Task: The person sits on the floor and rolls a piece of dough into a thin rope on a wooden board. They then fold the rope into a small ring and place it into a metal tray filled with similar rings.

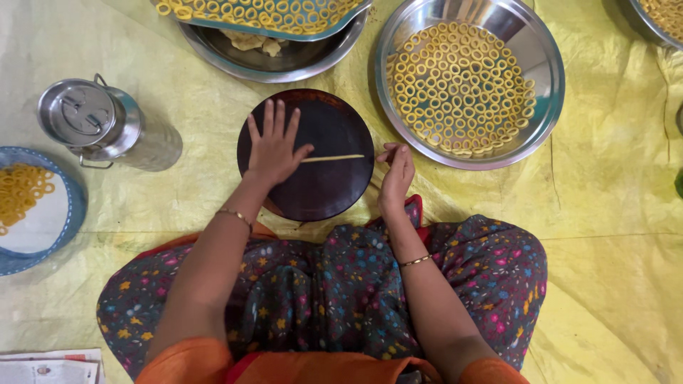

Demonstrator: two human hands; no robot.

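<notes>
A round dark wooden board [327,185] lies on the yellow sheet in front of my crossed legs. My left hand [272,146] rests flat on it with fingers spread, its thumb over the left end of a thin pale dough strand [332,158] that stretches rightward across the board. My right hand [395,174] hovers at the board's right edge, fingers curled loosely near the strand's right end; whether it touches the strand is unclear.
A steel plate [544,107] with several yellow dough rings sits at the far right. Another steel basin [284,60] with a tray of rings is at the top. A lidded steel can [99,124] and a blue plate [67,220] of rings lie left.
</notes>
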